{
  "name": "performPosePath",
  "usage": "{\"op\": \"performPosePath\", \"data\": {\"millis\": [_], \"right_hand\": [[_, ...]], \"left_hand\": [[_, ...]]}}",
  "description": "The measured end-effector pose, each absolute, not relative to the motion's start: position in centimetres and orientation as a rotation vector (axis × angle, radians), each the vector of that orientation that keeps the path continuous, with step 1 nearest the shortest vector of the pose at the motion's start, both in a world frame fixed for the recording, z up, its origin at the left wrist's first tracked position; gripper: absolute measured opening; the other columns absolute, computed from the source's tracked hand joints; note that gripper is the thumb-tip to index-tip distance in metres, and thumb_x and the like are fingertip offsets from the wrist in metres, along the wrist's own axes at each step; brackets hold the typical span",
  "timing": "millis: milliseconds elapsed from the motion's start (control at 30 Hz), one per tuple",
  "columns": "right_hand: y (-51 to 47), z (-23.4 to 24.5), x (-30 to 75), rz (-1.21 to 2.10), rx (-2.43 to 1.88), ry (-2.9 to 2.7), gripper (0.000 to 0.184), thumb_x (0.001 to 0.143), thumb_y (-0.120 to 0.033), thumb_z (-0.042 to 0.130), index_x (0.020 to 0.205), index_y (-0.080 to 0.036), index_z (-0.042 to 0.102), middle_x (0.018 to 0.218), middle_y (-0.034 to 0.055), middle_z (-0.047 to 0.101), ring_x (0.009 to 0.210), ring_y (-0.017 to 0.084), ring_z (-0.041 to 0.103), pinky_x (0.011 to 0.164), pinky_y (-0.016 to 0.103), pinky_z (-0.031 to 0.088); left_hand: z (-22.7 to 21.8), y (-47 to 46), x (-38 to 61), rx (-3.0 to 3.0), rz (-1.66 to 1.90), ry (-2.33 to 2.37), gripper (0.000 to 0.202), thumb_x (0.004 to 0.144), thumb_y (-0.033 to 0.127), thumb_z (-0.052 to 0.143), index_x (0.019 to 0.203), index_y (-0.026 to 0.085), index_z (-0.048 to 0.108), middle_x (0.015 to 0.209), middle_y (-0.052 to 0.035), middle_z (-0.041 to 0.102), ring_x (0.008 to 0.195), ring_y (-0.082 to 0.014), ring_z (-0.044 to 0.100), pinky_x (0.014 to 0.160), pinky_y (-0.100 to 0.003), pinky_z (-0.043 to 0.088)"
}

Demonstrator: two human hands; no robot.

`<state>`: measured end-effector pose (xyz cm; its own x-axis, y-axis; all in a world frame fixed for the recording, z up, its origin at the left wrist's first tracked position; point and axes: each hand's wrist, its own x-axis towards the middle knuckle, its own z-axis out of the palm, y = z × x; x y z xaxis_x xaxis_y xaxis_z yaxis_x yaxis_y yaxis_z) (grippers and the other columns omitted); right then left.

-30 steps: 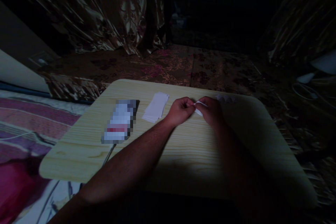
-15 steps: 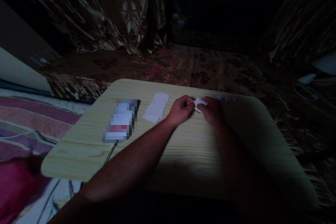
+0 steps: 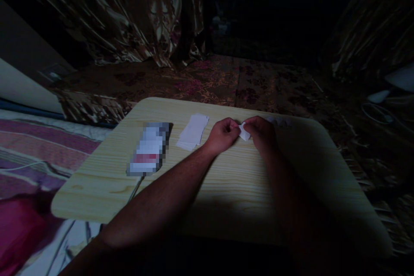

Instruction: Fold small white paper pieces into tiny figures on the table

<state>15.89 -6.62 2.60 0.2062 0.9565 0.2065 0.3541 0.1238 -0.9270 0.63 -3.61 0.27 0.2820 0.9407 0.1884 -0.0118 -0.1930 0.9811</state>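
Between my two hands is a small folded piece of white paper (image 3: 245, 133), its lower end narrowing to a point. My left hand (image 3: 224, 135) pinches its left side with thumb and fingertips. On its right side, the fingers of my right hand (image 3: 261, 133) are closed on the upper edge. To the left of my hands lies a loose stack of white paper slips (image 3: 193, 131). Just past my right hand stands a row of several small folded paper pieces (image 3: 282, 121), dim and partly hidden by that hand.
A pale wooden table (image 3: 226, 198) carries all this. A phone-like device (image 3: 148, 148), blurred out, lies at the left with a cable running from it. Left of the table is a striped bedspread (image 3: 39, 140); behind hang patterned curtains (image 3: 161, 13). The room is dark.
My right fingers have moved up slightly along the paper's upper edge. The paper has turned, and its pointed end now faces down. My left hand has hardly moved.
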Motion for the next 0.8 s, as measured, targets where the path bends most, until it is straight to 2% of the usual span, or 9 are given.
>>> {"op": "performPosePath", "data": {"millis": [200,300,433,567,633,800], "right_hand": [[-6.53,2.66,15.99,0.642,-1.505,-1.347,0.017,0.069,-0.034,0.065,0.077,-0.019,0.066,0.065,-0.0001,0.067,0.060,0.016,0.060,0.056,0.026,0.044],[-6.55,2.62,15.87,0.713,-1.531,-1.350,0.014,0.065,-0.030,0.066,0.074,-0.020,0.063,0.061,-0.0024,0.064,0.054,0.014,0.055,0.051,0.024,0.039],[-6.52,2.36,15.82,0.828,-1.526,-1.384,0.010,0.063,-0.027,0.066,0.068,-0.020,0.061,0.053,-0.0050,0.057,0.048,0.011,0.047,0.046,0.024,0.032],[-6.42,2.09,15.87,0.920,-1.421,-1.244,0.009,0.064,-0.026,0.066,0.066,-0.020,0.059,0.049,-0.0055,0.055,0.045,0.011,0.045,0.045,0.024,0.032],[-6.38,2.03,15.80,0.981,-1.324,-1.154,0.011,0.065,-0.026,0.066,0.064,-0.020,0.057,0.051,-0.0044,0.057,0.044,0.010,0.046,0.046,0.024,0.034],[-6.44,2.07,15.47,1.087,-1.236,-1.091,0.013,0.066,-0.026,0.068,0.064,-0.019,0.057,0.058,-0.0019,0.063,0.046,0.011,0.050,0.046,0.025,0.038]], "left_hand": [[0.83,-3.66,0.48,1.407,1.177,0.943,0.017,0.073,0.029,0.070,0.081,0.015,0.066,0.066,0.0005,0.062,0.056,-0.0089,0.050,0.054,-0.022,0.037],[0.80,-3.47,0.44,1.322,1.241,0.960,0.019,0.074,0.031,0.070,0.085,0.016,0.066,0.065,0.0010,0.061,0.053,-0.0082,0.048,0.051,-0.021,0.034],[0.52,-3.07,0.43,1.242,1.306,0.914,0.024,0.074,0.034,0.072,0.088,0.016,0.066,0.073,-0.0007,0.065,0.059,-0.0091,0.053,0.056,-0.022,0.041],[0.63,-2.99,0.34,1.163,1.259,0.851,0.035,0.072,0.039,0.076,0.095,0.015,0.065,0.073,-0.0003,0.066,0.060,-0.0090,0.054,0.057,-0.023,0.041],[0.74,-3.10,0.28,1.168,1.163,0.830,0.037,0.068,0.040,0.079,0.091,0.016,0.064,0.069,0.0015,0.064,0.055,-0.0079,0.051,0.053,-0.022,0.037],[0.54,-3.13,0.20,1.270,1.049,0.865,0.034,0.066,0.038,0.079,0.066,0.017,0.053,0.055,0.0052,0.052,0.046,-0.0055,0.040,0.047,-0.022,0.025]]}}
